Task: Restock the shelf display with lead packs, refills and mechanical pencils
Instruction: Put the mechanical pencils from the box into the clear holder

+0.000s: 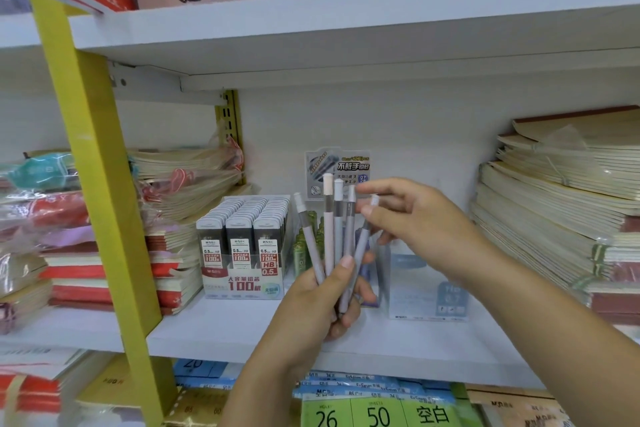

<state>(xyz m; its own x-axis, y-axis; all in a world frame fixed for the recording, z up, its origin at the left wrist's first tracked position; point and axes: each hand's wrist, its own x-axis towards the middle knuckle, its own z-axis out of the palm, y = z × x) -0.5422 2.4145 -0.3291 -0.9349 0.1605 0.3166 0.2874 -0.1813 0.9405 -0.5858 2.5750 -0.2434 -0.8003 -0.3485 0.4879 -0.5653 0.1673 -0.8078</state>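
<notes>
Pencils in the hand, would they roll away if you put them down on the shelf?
Probably yes: the mechanical pencils look round and slim, so on the flat white shelf they could roll. They seem stiff and light, since the left hand holds five fanned upright. Their smooth barrels might slip.

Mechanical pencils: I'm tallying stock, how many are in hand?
5 mechanical pencils, fanned upright in the left hand; the right hand pinches the top of the rightmost one. Others may be hidden.
</notes>
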